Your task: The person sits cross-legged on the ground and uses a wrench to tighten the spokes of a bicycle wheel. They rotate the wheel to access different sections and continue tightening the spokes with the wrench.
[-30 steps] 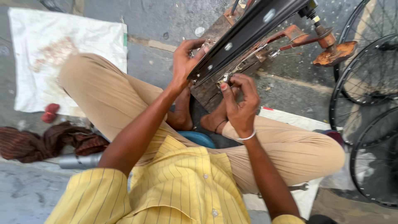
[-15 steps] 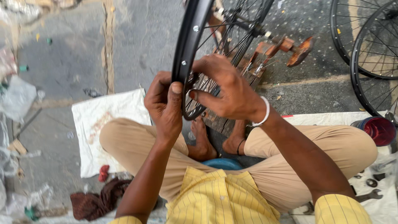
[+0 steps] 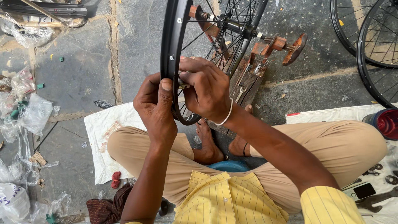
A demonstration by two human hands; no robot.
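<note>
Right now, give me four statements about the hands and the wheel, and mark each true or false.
1. The left hand grips the black wheel rim. True.
2. The right hand rests on the person's knee. False: it works at the rim among the spokes.
3. The wheel sits in a wooden stand. True.
4. The wheel lies flat on the white cloth. False: it stands upright in the stand.
</note>
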